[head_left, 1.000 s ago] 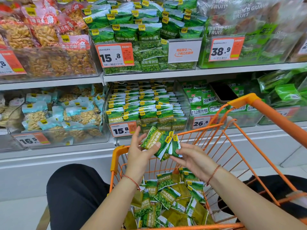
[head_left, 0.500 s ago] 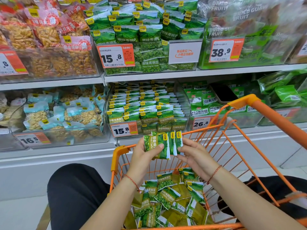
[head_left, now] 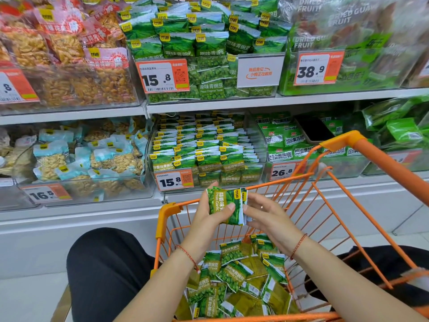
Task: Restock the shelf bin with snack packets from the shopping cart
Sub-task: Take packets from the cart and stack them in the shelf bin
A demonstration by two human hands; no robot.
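My left hand (head_left: 209, 219) grips a squared-up stack of green garlic-pea packets (head_left: 226, 205) above the orange shopping cart (head_left: 325, 205), thumb across the front packet. My right hand (head_left: 267, 217) rests its fingertips against the stack's right edge, fingers spread. Several more green packets (head_left: 241, 280) lie loose in the cart's bottom. Straight ahead on the lower shelf stands the clear shelf bin (head_left: 260, 159), filled with neat rows of the same packets behind a 15.8 price tag (head_left: 174, 181).
A bin of pale blue nut packets (head_left: 81, 159) stands to the left, a bin of green mixed-crisp packets (head_left: 290, 140) with a dark phone (head_left: 312, 129) to the right. The upper shelf (head_left: 209, 104) holds more snack bins. My dark-trousered knee (head_left: 104, 263) is beside the cart.
The fanned, tilted packets have been gathered upright into one tight stack in my left hand. My right hand shifted from under them to their right edge. The hands rose slightly.
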